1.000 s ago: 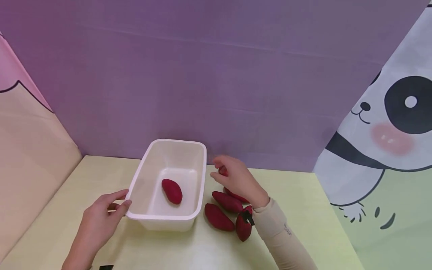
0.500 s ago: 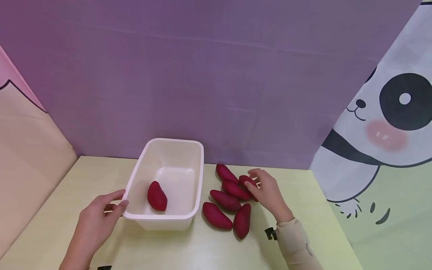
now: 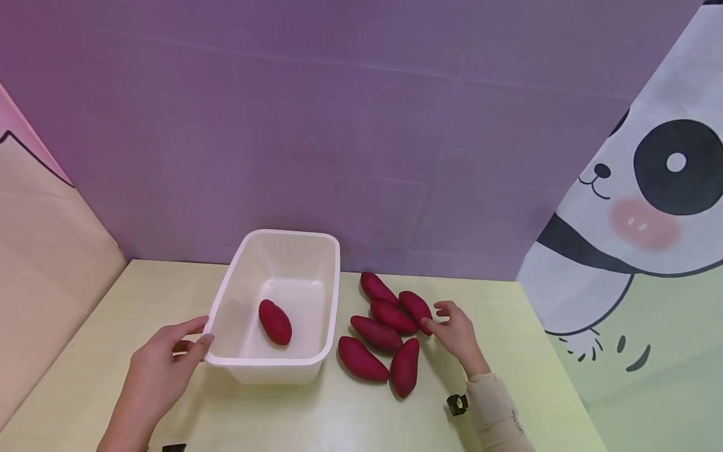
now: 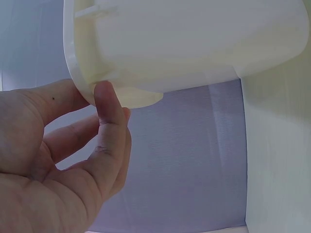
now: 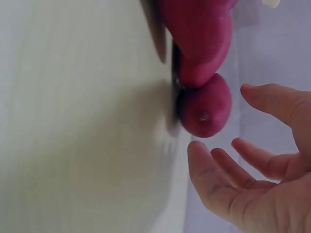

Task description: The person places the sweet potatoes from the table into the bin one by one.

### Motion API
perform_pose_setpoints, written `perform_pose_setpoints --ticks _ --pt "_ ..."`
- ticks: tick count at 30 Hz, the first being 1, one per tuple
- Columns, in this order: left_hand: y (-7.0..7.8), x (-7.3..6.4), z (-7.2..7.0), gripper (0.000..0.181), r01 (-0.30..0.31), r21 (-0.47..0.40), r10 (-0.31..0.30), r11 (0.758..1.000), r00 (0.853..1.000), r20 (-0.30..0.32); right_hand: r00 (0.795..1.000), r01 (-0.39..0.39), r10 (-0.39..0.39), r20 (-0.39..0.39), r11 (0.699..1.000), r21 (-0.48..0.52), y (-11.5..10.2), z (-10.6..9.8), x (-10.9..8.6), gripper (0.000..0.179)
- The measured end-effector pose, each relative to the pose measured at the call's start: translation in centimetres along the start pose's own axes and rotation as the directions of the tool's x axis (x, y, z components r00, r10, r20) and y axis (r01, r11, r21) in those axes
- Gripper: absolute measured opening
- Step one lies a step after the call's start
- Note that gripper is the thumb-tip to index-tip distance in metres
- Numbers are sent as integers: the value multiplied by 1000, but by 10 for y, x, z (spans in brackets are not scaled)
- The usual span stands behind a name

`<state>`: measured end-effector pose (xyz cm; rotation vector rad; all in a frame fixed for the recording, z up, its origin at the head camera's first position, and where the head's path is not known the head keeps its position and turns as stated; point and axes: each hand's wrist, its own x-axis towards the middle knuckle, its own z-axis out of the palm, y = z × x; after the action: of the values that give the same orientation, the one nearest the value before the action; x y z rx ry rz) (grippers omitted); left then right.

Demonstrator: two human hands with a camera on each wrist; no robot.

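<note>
Found L hand (image 3: 160, 364) pinching rim of white plastic bin (image 3: 268, 362) at near-L corner. Found R hand (image 3: 459, 333) well R of bin, thumb & fingertips parted around near end of outermost sweet potato (image 3: 416, 307), nothing gripped; cannot tell re thumb contact. Noted 1 red-skinned sweet potato (image 3: 275, 322) lying inside bin, plus 5 other sweet potatoes (image 3: 377, 334) clustered R of bin, approx. alongside.

Judged as pick-up step, grasp not yet made. Need next to close thumb & fingers round outermost potato w/o disturbing adj. ones.

Noted pale yellow table (image 3: 339, 420) under bin, purple backdrop (image 3: 361, 138) behind bin, peach/pink printed panel (image 3: 51, 263) far L of bin, panda-print panel (image 3: 649, 226) far R of bin.
</note>
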<state>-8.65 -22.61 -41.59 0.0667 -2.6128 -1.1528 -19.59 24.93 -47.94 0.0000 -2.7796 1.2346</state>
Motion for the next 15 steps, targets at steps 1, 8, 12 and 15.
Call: perform_pose_setpoints --ticks 1,8,12,15 --pt "0 0 0 33 -4 2 4 1000 1000 -4 1000 -23 23 8 999 23 3 1 0 45" --pt "1 -1 0 32 -17 -10 17 1000 1000 -14 983 -179 165 76 952 248 13 10 1 48" --pt "1 -1 0 33 -6 -9 6 1000 1000 -7 978 -208 191 83 925 317 14 13 1 45" --pt "2 -2 -1 33 -1 -5 1 1000 1000 -6 974 -225 210 80 913 339 13 14 2 43"
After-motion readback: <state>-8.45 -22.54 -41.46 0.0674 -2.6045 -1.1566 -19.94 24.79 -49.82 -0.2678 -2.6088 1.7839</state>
